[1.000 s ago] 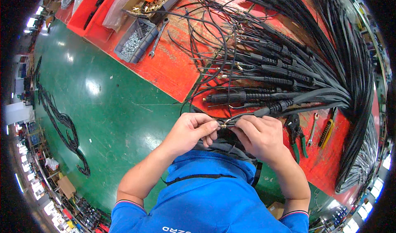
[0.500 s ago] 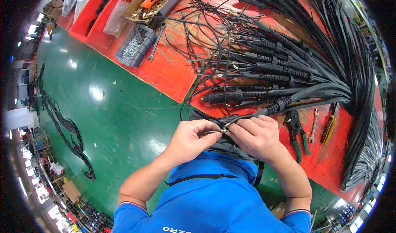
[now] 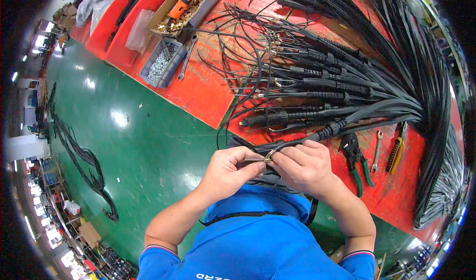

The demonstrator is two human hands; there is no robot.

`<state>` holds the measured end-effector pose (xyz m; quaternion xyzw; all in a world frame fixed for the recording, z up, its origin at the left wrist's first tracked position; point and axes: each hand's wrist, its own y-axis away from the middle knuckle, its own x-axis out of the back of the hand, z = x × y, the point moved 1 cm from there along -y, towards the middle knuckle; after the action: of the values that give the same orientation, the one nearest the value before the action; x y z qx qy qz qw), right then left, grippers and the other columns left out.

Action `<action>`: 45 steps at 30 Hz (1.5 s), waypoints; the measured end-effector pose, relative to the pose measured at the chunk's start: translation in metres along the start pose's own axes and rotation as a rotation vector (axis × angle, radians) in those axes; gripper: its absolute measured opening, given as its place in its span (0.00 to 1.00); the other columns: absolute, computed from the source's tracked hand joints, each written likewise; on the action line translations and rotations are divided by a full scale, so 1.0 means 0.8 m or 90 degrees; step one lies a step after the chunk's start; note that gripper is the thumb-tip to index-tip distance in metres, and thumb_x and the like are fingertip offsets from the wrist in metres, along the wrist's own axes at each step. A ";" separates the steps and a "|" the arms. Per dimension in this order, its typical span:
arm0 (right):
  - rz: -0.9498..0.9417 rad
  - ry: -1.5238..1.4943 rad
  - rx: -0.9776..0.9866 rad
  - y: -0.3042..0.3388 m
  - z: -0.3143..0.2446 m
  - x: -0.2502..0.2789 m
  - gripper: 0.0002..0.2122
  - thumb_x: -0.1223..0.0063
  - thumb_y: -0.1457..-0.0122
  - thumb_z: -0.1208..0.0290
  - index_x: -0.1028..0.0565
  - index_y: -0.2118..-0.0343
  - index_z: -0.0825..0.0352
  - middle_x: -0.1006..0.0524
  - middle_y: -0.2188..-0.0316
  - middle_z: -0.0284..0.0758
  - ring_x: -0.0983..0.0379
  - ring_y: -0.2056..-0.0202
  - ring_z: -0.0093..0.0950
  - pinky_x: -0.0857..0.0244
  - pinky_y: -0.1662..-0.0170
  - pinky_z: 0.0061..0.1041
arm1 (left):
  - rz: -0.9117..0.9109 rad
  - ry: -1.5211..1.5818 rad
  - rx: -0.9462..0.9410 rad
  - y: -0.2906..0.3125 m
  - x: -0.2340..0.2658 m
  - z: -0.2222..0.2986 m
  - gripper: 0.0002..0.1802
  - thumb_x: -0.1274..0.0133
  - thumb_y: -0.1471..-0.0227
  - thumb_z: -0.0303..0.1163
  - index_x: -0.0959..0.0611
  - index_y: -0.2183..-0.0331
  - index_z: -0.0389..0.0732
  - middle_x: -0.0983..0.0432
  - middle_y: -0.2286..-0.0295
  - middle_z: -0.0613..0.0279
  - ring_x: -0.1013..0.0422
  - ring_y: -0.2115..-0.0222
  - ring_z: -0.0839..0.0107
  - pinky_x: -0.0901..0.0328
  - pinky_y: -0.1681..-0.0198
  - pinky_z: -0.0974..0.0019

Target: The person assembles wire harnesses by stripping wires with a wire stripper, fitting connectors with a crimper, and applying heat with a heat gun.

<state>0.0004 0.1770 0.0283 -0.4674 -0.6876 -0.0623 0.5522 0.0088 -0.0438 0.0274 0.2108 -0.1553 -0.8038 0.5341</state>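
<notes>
Close in front of my body, both hands meet at the end of a black cable (image 3: 325, 132). A small brass fitting (image 3: 268, 158) shows between my fingertips. My left hand (image 3: 230, 171) pinches a thin dark wire (image 3: 254, 159) that runs into the fitting; its thumb and forefinger are closed. My right hand (image 3: 305, 166) has its fingers closed round the cable end just behind the fitting, hiding part of it. Beyond my hands, a thick bundle of black cables (image 3: 396, 99) fans out over the red tabletop (image 3: 208, 99), with ribbed sleeves and bare metal ends pointing left.
At the far left of the table stand a grey bin (image 3: 171, 68) of screws, a box (image 3: 206, 13) of brass parts with an orange-handled tool (image 3: 187, 1), and a spanner (image 3: 188, 57). Right of me lie green-handled pliers (image 3: 356, 161), a small spanner (image 3: 377, 151) and a yellow-black tool (image 3: 396, 153).
The brass fitting and my fingertips have shifted very slightly left and the fitting looks more tilted. Both hands keep their grip. The whole view has moved a little.
</notes>
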 end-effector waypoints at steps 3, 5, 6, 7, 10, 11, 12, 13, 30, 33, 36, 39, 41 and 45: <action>0.022 0.027 0.023 0.002 -0.001 0.009 0.09 0.33 0.50 0.66 0.18 0.65 0.60 0.19 0.70 0.26 0.26 0.77 0.19 0.36 0.74 0.23 | -0.003 -0.015 -0.005 0.001 0.003 0.001 0.11 0.40 0.40 0.24 0.16 0.56 0.31 0.16 0.66 0.61 0.22 0.66 0.78 0.25 0.61 0.72; 0.045 0.004 -0.012 0.011 0.004 0.023 0.10 0.30 0.49 0.66 0.18 0.65 0.61 0.18 0.69 0.29 0.24 0.76 0.21 0.34 0.74 0.24 | -0.007 -0.028 -0.009 0.001 0.006 0.001 0.12 0.40 0.40 0.24 0.16 0.55 0.31 0.17 0.65 0.61 0.22 0.66 0.78 0.25 0.60 0.72; 0.098 0.000 -0.044 0.018 0.009 0.030 0.10 0.29 0.50 0.68 0.17 0.65 0.61 0.17 0.68 0.30 0.23 0.75 0.23 0.33 0.73 0.25 | -0.005 -0.050 0.002 0.002 0.007 0.000 0.12 0.41 0.39 0.25 0.16 0.55 0.31 0.17 0.65 0.61 0.22 0.66 0.78 0.25 0.60 0.72; 0.119 -0.003 -0.078 0.026 0.015 0.037 0.10 0.28 0.50 0.70 0.17 0.66 0.62 0.17 0.68 0.31 0.22 0.74 0.25 0.32 0.73 0.25 | 0.022 -0.087 0.040 0.002 0.010 -0.001 0.12 0.41 0.38 0.26 0.16 0.55 0.30 0.17 0.65 0.61 0.22 0.66 0.78 0.25 0.61 0.72; 0.167 -0.013 -0.210 0.062 0.026 0.053 0.07 0.30 0.49 0.75 0.17 0.67 0.65 0.17 0.68 0.36 0.20 0.72 0.33 0.28 0.69 0.30 | 0.030 -0.051 0.108 -0.004 0.014 -0.008 0.13 0.43 0.36 0.31 0.16 0.56 0.30 0.17 0.68 0.62 0.23 0.70 0.78 0.26 0.64 0.72; 0.156 -0.010 -0.261 0.077 0.028 0.056 0.07 0.31 0.49 0.76 0.17 0.67 0.66 0.17 0.68 0.37 0.20 0.71 0.34 0.27 0.67 0.32 | -0.004 -0.035 0.085 -0.006 0.015 -0.010 0.13 0.43 0.36 0.31 0.16 0.56 0.30 0.17 0.68 0.62 0.23 0.70 0.78 0.26 0.64 0.72; 0.208 0.019 -0.289 0.093 0.029 0.061 0.07 0.32 0.48 0.77 0.18 0.66 0.67 0.17 0.67 0.38 0.20 0.69 0.36 0.27 0.65 0.33 | -0.009 -0.064 0.117 -0.008 0.017 -0.013 0.14 0.44 0.35 0.32 0.16 0.56 0.30 0.18 0.69 0.62 0.23 0.72 0.78 0.27 0.67 0.73; 0.196 0.050 -0.327 0.109 0.029 0.066 0.07 0.32 0.48 0.78 0.18 0.65 0.67 0.17 0.67 0.39 0.20 0.67 0.38 0.27 0.63 0.34 | 0.018 -0.123 0.183 -0.010 0.019 -0.017 0.14 0.45 0.35 0.34 0.16 0.57 0.31 0.18 0.71 0.63 0.24 0.74 0.78 0.28 0.69 0.73; -0.117 0.231 -0.537 0.244 0.040 0.112 0.36 0.32 0.52 0.70 0.32 0.38 0.71 0.29 0.44 0.48 0.31 0.44 0.47 0.36 0.39 0.41 | -0.291 0.049 0.278 -0.019 0.021 -0.057 0.12 0.45 0.34 0.37 0.16 0.62 0.37 0.28 0.79 0.73 0.35 0.80 0.83 0.41 0.78 0.76; -0.170 0.319 -0.550 0.235 0.044 0.097 0.37 0.36 0.56 0.73 0.33 0.38 0.73 0.28 0.47 0.50 0.30 0.47 0.48 0.34 0.41 0.42 | -0.311 0.064 0.265 -0.015 0.016 -0.057 0.13 0.44 0.35 0.38 0.16 0.62 0.37 0.28 0.79 0.73 0.35 0.80 0.83 0.42 0.78 0.76; -0.195 0.333 -0.575 0.235 0.048 0.091 0.34 0.43 0.57 0.77 0.32 0.41 0.73 0.26 0.53 0.50 0.29 0.52 0.49 0.32 0.47 0.44 | -0.314 0.087 0.257 -0.011 0.013 -0.058 0.13 0.42 0.36 0.39 0.16 0.63 0.38 0.27 0.79 0.73 0.35 0.80 0.82 0.43 0.78 0.75; -0.196 0.238 -0.658 0.241 0.040 0.099 0.32 0.42 0.55 0.77 0.31 0.42 0.72 0.24 0.58 0.49 0.28 0.53 0.52 0.32 0.48 0.45 | -0.304 0.076 0.250 -0.009 0.014 -0.060 0.13 0.41 0.37 0.40 0.15 0.64 0.39 0.27 0.79 0.73 0.34 0.79 0.83 0.42 0.78 0.75; -0.169 0.129 -0.757 0.244 0.024 0.103 0.29 0.39 0.51 0.75 0.30 0.43 0.69 0.22 0.62 0.42 0.25 0.57 0.43 0.32 0.49 0.42 | -0.301 0.061 0.247 -0.009 0.015 -0.061 0.13 0.41 0.37 0.40 0.15 0.64 0.39 0.26 0.78 0.73 0.34 0.79 0.83 0.42 0.77 0.75; -0.036 -0.478 -0.919 0.244 -0.051 0.099 0.24 0.33 0.42 0.65 0.27 0.45 0.66 0.25 0.62 0.29 0.30 0.57 0.23 0.34 0.50 0.28 | -0.321 -0.009 0.254 -0.008 0.013 -0.065 0.14 0.43 0.35 0.40 0.14 0.63 0.38 0.28 0.78 0.74 0.36 0.78 0.84 0.42 0.75 0.75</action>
<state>0.1714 0.3062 0.0249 -0.6806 -0.6285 -0.3433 -0.1545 0.0265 -0.0523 -0.0225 0.3378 -0.2567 -0.8658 0.2653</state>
